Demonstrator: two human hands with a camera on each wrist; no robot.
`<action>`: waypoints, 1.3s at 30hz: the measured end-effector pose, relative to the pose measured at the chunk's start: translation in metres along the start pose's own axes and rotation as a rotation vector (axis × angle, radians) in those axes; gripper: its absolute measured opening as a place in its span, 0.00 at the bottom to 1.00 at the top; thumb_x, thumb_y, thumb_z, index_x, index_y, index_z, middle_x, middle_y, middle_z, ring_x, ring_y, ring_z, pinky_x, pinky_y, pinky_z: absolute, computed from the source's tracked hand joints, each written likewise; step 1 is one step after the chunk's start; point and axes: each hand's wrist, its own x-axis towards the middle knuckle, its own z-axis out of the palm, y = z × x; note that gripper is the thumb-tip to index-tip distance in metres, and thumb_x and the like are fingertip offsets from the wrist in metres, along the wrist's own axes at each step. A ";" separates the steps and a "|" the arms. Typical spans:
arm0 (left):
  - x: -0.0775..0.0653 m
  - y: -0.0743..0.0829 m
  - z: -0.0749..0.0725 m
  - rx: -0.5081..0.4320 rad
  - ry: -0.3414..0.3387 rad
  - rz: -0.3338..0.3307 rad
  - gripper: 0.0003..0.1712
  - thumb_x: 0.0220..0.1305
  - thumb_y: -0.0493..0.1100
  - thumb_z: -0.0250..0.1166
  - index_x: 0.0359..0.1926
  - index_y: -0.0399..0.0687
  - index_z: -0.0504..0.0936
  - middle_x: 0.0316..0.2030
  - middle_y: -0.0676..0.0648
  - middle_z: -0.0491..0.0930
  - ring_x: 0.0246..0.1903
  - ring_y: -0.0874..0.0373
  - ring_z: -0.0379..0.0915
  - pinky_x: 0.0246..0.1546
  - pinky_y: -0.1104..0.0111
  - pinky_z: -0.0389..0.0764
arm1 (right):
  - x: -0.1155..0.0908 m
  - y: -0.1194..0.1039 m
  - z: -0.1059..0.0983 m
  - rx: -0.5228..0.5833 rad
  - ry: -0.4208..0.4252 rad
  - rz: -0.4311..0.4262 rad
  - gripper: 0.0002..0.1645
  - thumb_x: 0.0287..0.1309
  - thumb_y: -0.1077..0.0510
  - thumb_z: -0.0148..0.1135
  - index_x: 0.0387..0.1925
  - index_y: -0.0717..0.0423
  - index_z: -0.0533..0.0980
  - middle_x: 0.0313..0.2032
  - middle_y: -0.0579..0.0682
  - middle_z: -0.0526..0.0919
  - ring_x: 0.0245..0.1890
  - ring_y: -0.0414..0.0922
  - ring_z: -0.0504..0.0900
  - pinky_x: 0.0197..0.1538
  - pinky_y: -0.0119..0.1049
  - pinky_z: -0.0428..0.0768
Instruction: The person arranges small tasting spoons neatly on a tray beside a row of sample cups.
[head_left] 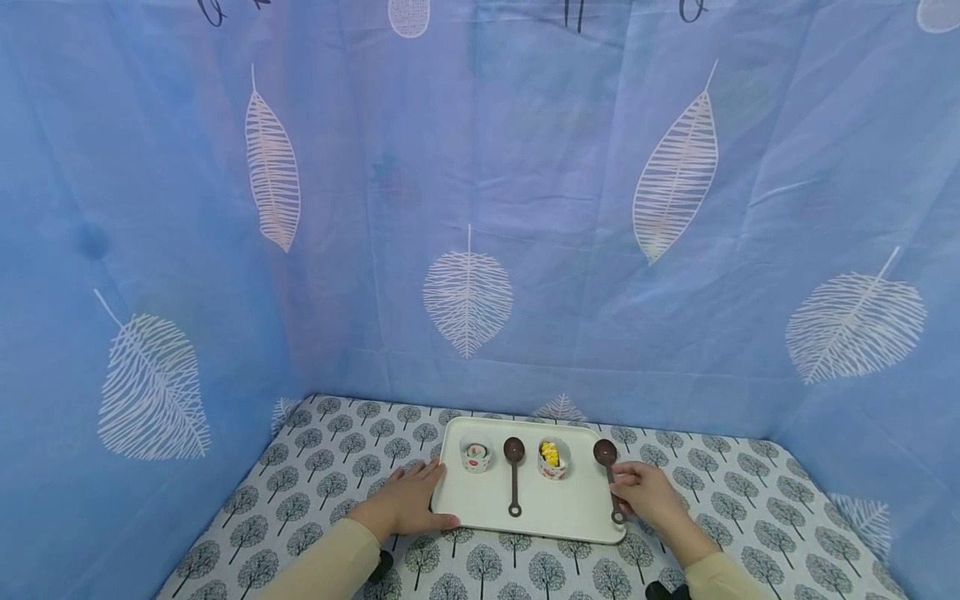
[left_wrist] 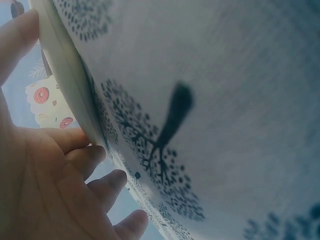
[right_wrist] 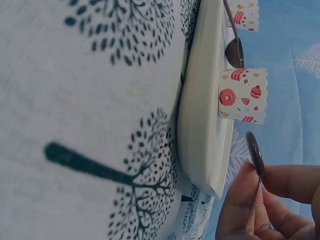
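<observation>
My left hand [head_left: 412, 500] rests against the left end of a cream tray [head_left: 547, 521], its thumb at the near corner and fingers along the side. The left wrist view shows the fingertips touching the tray's edge. At the other end, my right hand [head_left: 651, 498] pinches the handle of a brown spoon [head_left: 605, 452] between thumb and fingers; the handle's end [right_wrist: 254, 152] sticks out past them. Another brown spoon [head_left: 514, 452] lies on the tray between two printed paper cups. The right cup [head_left: 553, 472] holds something yellow and white; the left cup [head_left: 476, 464] holds something small and pale.
A cloth with a tree print [head_left: 483, 567] covers the table. Blue curtains with white leaf prints [head_left: 468, 296] hang behind and at both sides, close to the table's edges. Black wrist straps show partly below each hand.
</observation>
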 end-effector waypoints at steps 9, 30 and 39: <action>0.000 0.000 0.000 -0.002 0.005 0.002 0.60 0.56 0.75 0.64 0.75 0.39 0.60 0.75 0.39 0.58 0.73 0.36 0.53 0.71 0.39 0.52 | 0.004 -0.001 0.007 0.013 -0.014 -0.019 0.21 0.64 0.70 0.60 0.58 0.75 0.72 0.35 0.56 0.84 0.22 0.45 0.78 0.26 0.38 0.78; 0.003 -0.002 0.002 -0.005 0.000 0.004 0.61 0.56 0.76 0.63 0.76 0.39 0.60 0.75 0.39 0.58 0.73 0.37 0.53 0.71 0.39 0.52 | 0.015 -0.004 0.022 -0.038 -0.019 -0.029 0.20 0.60 0.71 0.62 0.54 0.75 0.74 0.33 0.54 0.83 0.22 0.44 0.78 0.26 0.37 0.80; 0.001 0.000 0.000 -0.006 0.002 0.007 0.60 0.56 0.74 0.64 0.75 0.38 0.60 0.75 0.38 0.58 0.73 0.37 0.52 0.71 0.39 0.52 | 0.015 -0.006 0.025 -0.061 -0.019 -0.031 0.18 0.59 0.71 0.64 0.51 0.74 0.76 0.33 0.55 0.83 0.23 0.44 0.79 0.26 0.36 0.81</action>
